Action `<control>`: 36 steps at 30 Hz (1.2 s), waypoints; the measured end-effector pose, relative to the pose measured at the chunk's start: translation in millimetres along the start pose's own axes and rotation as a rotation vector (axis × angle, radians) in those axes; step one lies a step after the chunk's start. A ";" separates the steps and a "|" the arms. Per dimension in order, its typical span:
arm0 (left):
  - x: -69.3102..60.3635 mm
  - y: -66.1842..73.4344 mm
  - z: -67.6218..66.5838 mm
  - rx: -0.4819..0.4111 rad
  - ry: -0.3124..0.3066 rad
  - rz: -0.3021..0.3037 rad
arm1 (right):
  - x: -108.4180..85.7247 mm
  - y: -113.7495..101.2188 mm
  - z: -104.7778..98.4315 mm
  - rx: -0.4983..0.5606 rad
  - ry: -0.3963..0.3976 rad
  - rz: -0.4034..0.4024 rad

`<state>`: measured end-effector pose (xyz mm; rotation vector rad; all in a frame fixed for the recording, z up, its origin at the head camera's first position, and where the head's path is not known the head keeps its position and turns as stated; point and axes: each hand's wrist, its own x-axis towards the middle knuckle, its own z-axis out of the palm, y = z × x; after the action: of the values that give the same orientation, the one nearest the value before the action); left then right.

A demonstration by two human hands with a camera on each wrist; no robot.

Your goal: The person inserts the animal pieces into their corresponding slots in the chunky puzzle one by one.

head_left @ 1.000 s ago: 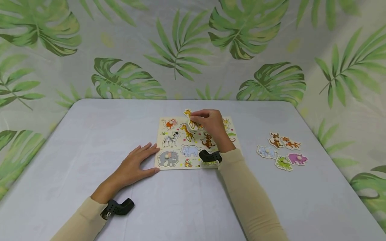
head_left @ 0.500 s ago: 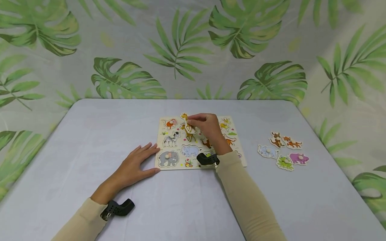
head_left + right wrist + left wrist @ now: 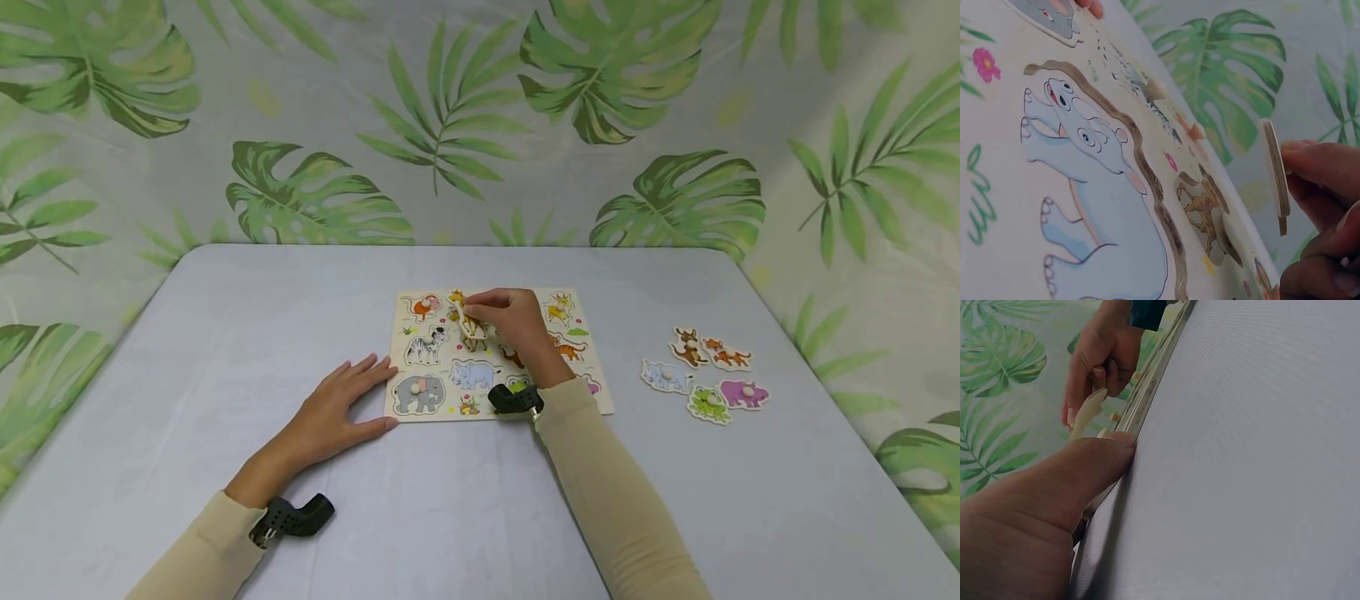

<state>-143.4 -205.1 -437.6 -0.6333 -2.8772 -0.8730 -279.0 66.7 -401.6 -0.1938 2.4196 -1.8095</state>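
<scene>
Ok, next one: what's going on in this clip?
A person is working on an animal puzzle. The right hand pinches the giraffe just above its slot, not yet in. The left hand touches the left edge of the board. The elephant and monkey are in place, while the kangaroo, tiger, rhino, frog and hippo lie loose on the table, right of the board.
</scene>
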 end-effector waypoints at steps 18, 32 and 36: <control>-0.2 1.8 -2.4 -0.013 -0.015 -0.010 | 1.2 8.3 1.8 -0.061 -0.010 0.017; 0.0 1.4 -2.7 -0.002 -0.002 0.014 | -0.9 9.3 3.1 -0.076 -0.017 0.009; 0.2 1.6 -2.7 -0.005 -0.003 0.012 | -1.3 8.8 4.0 -0.102 -0.005 0.016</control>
<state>-143.1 -205.3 -434.5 -0.6529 -2.8718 -0.8787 -277.4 65.6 -411.2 -0.1868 2.5045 -1.6775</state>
